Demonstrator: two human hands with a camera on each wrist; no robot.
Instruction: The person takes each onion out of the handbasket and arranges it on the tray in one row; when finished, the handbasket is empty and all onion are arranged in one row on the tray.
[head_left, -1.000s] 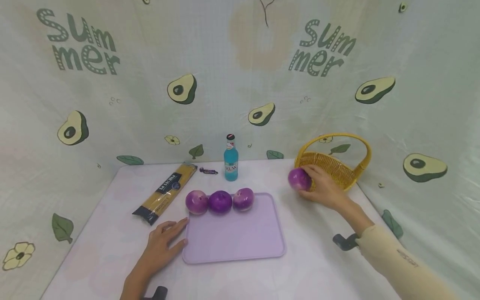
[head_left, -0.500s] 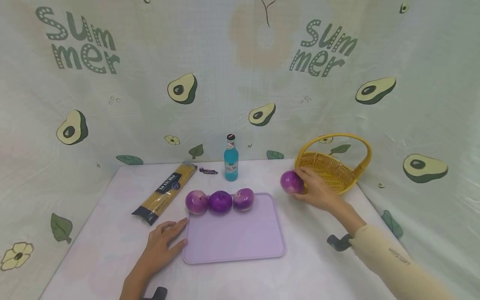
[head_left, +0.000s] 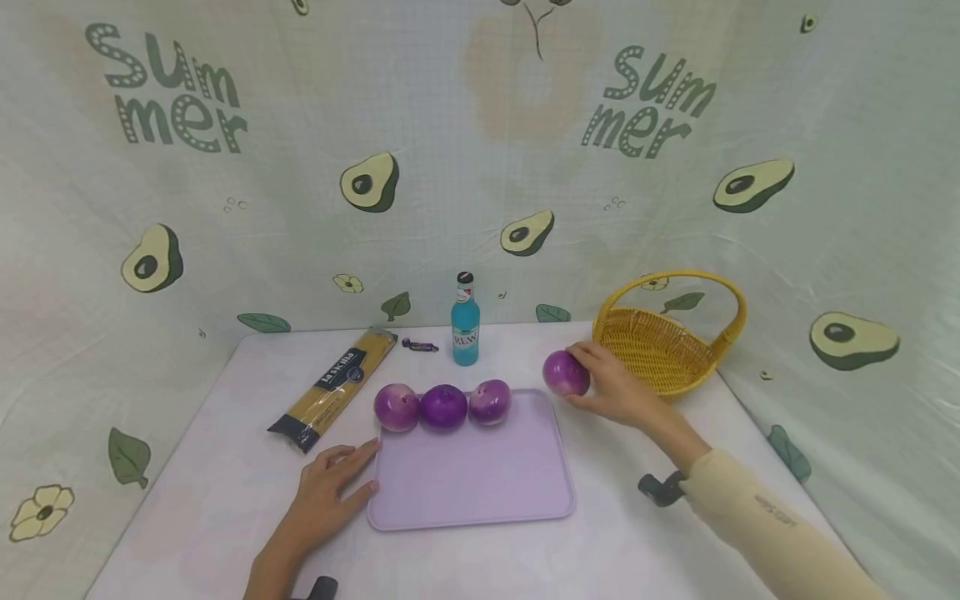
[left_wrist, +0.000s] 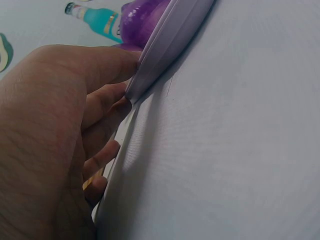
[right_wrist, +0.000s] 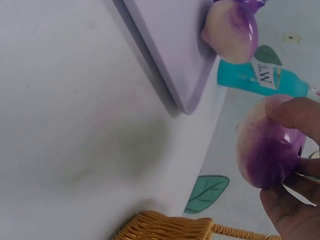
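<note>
My right hand (head_left: pixel 611 387) grips a glossy purple onion (head_left: pixel 566 373) with its thumb and fingers, beside the back right corner of the lilac tray (head_left: pixel 480 492). The right wrist view shows this onion (right_wrist: pixel 265 145) raised off the table, pale at one end. Three more purple onions stand in a row along the tray's back edge: a left one (head_left: pixel 397 407), a darker middle one (head_left: pixel 443 407) and a right one (head_left: pixel 490 402). At the tray's left edge rests my left hand (head_left: pixel 326 497), fingers extended, thumb and index fingertips touching the tray rim (left_wrist: pixel 165 47).
A yellow wicker basket (head_left: pixel 652 350) with a tall handle stands at the back right. Behind the tray is a blue bottle (head_left: pixel 465 321), with a small purple-wrapped candy (head_left: pixel 420 345) to its left. A spaghetti pack (head_left: pixel 335 387) lies at the left.
My right hand has carried the onion left, away from the basket and toward the tray. The left hand and the three onions on the tray have kept their places.
</note>
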